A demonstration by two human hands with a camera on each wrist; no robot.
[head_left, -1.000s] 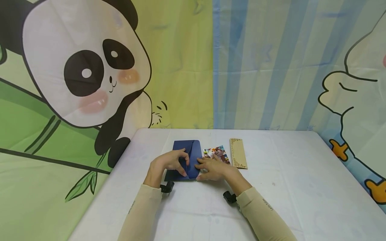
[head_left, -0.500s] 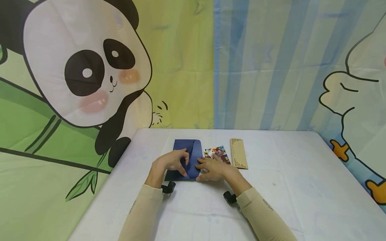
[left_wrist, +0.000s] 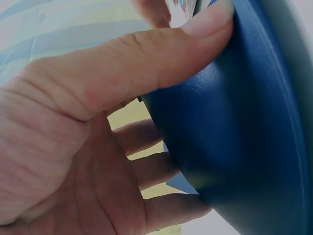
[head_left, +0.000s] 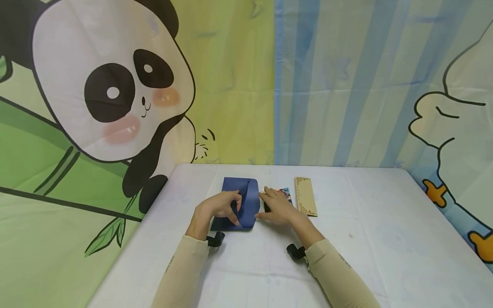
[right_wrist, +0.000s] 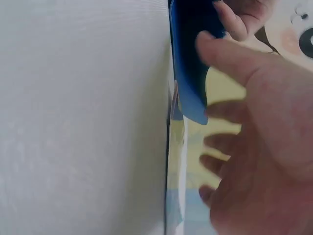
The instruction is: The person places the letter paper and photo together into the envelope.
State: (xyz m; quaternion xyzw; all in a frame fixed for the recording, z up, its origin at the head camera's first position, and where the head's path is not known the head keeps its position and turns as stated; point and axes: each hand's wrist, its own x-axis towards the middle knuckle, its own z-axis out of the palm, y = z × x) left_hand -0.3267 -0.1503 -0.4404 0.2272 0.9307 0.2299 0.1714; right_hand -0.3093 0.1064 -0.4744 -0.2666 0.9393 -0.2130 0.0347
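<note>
A dark blue envelope [head_left: 252,203] lies on the table, its flap side toward the right. My left hand [head_left: 220,206] pinches the edge of its opening and holds it raised; in the left wrist view the thumb [left_wrist: 142,63] lies across the blue paper [left_wrist: 234,137]. Just right of the envelope, my right hand [head_left: 280,210] reaches over a colourful picture card [head_left: 286,193], fingers spread and loosely bent. The hand covers most of the card. In the right wrist view, the thumb and fingers [right_wrist: 220,142] hold nothing and overlap the envelope's edge [right_wrist: 190,98].
A narrow beige card [head_left: 305,196] with ornate brown corners lies right of the picture card. All of these rest on a white-covered table [head_left: 366,239]. Behind it hangs a printed curtain [head_left: 239,85] with a panda and blue stripes.
My right hand has moved off the envelope's right edge, slightly right and away from me, and now covers more of the picture card. My left hand keeps its pinch on the envelope.
</note>
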